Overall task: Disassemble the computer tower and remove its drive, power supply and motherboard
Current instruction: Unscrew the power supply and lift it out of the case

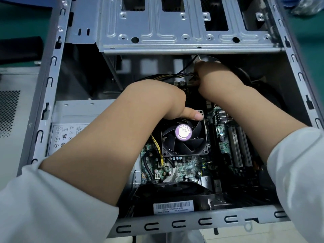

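The open grey computer tower (52,71) lies on its side below me. Inside, the green motherboard (189,171) carries a black CPU fan (184,137) with a purple label. The silver power supply (70,123) sits at the left of the case. My left hand (157,100) rests on the far edge of the fan, thumb laid across its frame. My right hand (215,76) reaches further in and grips a bundle of black and yellow cables (164,77) at their connector near the board's far edge. Its fingers are hidden. The drive cage (175,32) spans the far end.
A detached perforated side panel (12,111) lies to the left of the case on the green bench. White expansion slots (240,148) stand at the board's right. A rear fan with a barcode label (173,206) sits at the near edge. A plastic bag (305,7) lies at far right.
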### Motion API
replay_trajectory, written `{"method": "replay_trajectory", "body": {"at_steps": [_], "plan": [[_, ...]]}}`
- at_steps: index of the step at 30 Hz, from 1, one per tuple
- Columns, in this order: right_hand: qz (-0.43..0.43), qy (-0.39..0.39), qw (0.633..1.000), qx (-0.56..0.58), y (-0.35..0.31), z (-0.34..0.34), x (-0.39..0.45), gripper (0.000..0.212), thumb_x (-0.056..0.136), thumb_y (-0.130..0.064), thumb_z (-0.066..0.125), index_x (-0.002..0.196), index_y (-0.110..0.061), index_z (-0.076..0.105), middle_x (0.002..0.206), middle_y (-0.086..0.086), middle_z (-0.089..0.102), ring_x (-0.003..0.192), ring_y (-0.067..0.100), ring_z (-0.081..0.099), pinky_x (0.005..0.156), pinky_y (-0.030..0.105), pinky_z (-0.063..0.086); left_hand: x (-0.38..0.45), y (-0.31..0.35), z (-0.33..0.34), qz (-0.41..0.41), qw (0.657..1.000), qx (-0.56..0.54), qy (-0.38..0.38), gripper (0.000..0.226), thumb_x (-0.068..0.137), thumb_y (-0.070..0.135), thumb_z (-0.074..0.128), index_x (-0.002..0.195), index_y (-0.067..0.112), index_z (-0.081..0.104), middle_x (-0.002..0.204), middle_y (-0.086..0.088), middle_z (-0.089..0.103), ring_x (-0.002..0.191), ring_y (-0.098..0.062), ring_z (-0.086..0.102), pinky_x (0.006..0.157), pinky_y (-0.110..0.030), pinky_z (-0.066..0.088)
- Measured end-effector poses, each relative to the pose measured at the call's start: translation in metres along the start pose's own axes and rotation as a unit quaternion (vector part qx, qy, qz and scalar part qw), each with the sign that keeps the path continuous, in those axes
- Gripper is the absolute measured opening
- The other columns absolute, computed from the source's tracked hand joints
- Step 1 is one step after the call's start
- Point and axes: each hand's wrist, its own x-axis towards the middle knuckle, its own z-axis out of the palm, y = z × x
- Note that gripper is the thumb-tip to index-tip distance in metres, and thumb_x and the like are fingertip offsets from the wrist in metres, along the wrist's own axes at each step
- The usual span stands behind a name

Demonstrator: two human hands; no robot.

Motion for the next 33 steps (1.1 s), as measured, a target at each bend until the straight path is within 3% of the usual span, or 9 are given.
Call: {"method": "replay_trajectory", "body": {"at_steps": [6, 10, 16, 22, 25, 28, 30, 33], "plan": [[0.017, -0.023, 1.000, -0.013, -0.003, -0.002, -0.005, 0.031, 0.085, 0.003, 0.048, 0.116, -0.001, 0.053, 0.113, 0.022, 0.057, 0.104, 0.038, 0.056, 0.069, 0.031, 0.036, -0.002, -0.001, 0.000, -0.001, 1.000, 0.003, -0.003, 0.079, 0.080, 0.074, 0.031, 0.111, 0.004, 0.053, 0.071, -0.001, 0.039, 0.064, -0.016, 0.039, 0.069, -0.031, 0.030], [-0.001, -0.011, 0.999, -0.031, -0.003, -0.002, -0.005, 0.030, 0.085, 0.002, 0.048, 0.115, 0.000, 0.051, 0.112, 0.023, 0.059, 0.104, 0.038, 0.057, 0.069, 0.031, 0.036, -0.001, -0.001, 0.000, 0.000, 1.000, 0.005, 0.000, 0.070, 0.080, 0.074, 0.032, 0.098, 0.009, 0.048, 0.070, -0.001, 0.039, 0.061, -0.013, 0.038, 0.065, -0.031, 0.028], [0.013, -0.027, 0.999, -0.015, 0.000, -0.003, -0.003, 0.028, 0.083, 0.000, 0.051, 0.111, -0.004, 0.053, 0.109, 0.022, 0.058, 0.103, 0.038, 0.056, 0.070, 0.031, 0.038, -0.002, -0.001, 0.000, -0.005, 1.000, 0.006, -0.005, 0.078, 0.081, 0.074, 0.031, 0.111, 0.005, 0.053, 0.071, -0.001, 0.038, 0.061, -0.014, 0.037, 0.062, -0.031, 0.027], [-0.018, -0.027, 0.999, -0.036, -0.001, -0.004, -0.002, 0.028, 0.084, 0.000, 0.050, 0.111, -0.003, 0.052, 0.107, 0.021, 0.059, 0.098, 0.037, 0.057, 0.070, 0.031, 0.037, -0.004, 0.000, -0.002, 0.002, 1.000, 0.011, -0.006, 0.066, 0.083, 0.072, 0.032, 0.096, 0.009, 0.047, 0.070, -0.002, 0.039, 0.060, -0.012, 0.036, 0.050, -0.028, 0.022], [0.000, -0.046, 0.999, -0.002, 0.000, -0.003, 0.000, 0.020, 0.091, -0.018, 0.052, 0.109, -0.009, 0.051, 0.106, 0.019, 0.060, 0.086, 0.033, 0.052, 0.070, 0.031, 0.039, -0.003, 0.000, -0.002, 0.005, 1.000, 0.007, 0.003, 0.063, 0.084, 0.071, 0.032, 0.092, 0.009, 0.044, 0.069, -0.001, 0.038, 0.060, -0.012, 0.035, 0.061, -0.030, 0.027], [0.070, -0.080, 0.992, 0.067, -0.007, 0.004, -0.001, 0.045, 0.094, -0.049, 0.043, 0.118, -0.010, 0.042, 0.115, 0.015, 0.056, 0.104, 0.037, 0.054, 0.085, 0.042, 0.043, -0.002, 0.001, -0.002, 0.005, 1.000, 0.007, 0.012, 0.062, 0.085, 0.070, 0.033, 0.075, 0.009, 0.038, 0.067, -0.001, 0.035, 0.058, -0.011, 0.033, 0.069, -0.030, 0.029], [0.085, -0.047, 0.991, 0.088, -0.010, 0.012, -0.001, 0.042, 0.096, -0.045, 0.037, 0.118, -0.008, 0.038, 0.121, 0.018, 0.056, 0.112, 0.040, 0.052, 0.088, 0.042, 0.038, -0.002, 0.001, -0.002, 0.006, 1.000, 0.008, 0.014, 0.063, 0.085, 0.070, 0.035, 0.066, 0.010, 0.036, 0.067, -0.001, 0.036, 0.058, -0.012, 0.034, 0.061, -0.030, 0.029], [0.081, 0.002, 0.991, 0.104, -0.010, 0.017, -0.001, 0.036, 0.097, -0.036, 0.036, 0.116, -0.006, 0.036, 0.115, 0.021, 0.057, 0.108, 0.041, 0.054, 0.076, 0.039, 0.032, -0.003, 0.000, -0.003, 0.006, 1.000, 0.015, 0.013, 0.063, 0.084, 0.071, 0.035, 0.064, 0.011, 0.037, 0.066, -0.002, 0.040, 0.058, -0.013, 0.037, 0.050, -0.030, 0.022]]}}
